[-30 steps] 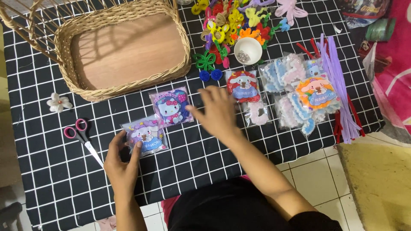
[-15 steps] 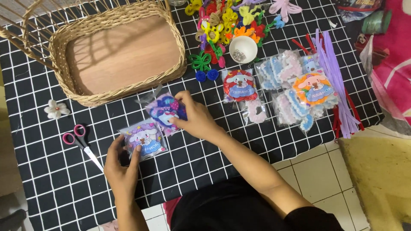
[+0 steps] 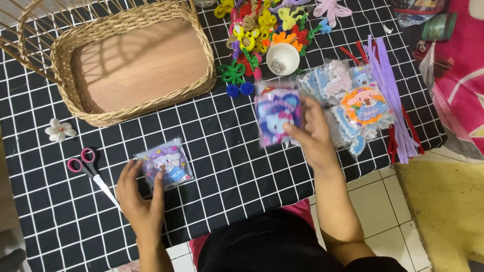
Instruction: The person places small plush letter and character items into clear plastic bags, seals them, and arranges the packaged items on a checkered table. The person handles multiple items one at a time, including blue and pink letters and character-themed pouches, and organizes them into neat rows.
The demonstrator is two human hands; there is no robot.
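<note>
Right hand [image 3: 315,133] is lifted above the cloth [image 3: 227,166] w/ fingers curled round a clear sticker packet [image 3: 278,115] showing a pink-blue cartoon cat, held up near the cloth's mid-right. Left hand [image 3: 141,199] sits near the front edge, fingers loosely spread, thumb and forefinger touching a second packet [image 3: 164,164] w/ a purple cartoon figure, lying flat. Pink-handled scissors [image 3: 88,168] lie just left of it. Wicker basket [image 3: 133,63] sits toward the back-left corner; a white bowl [image 3: 282,58] stands by the back edge.

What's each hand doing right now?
Left hand: open, fingertips on the purple sticker packet.
Right hand: closed on the blue sticker packet, lifted.
</note>
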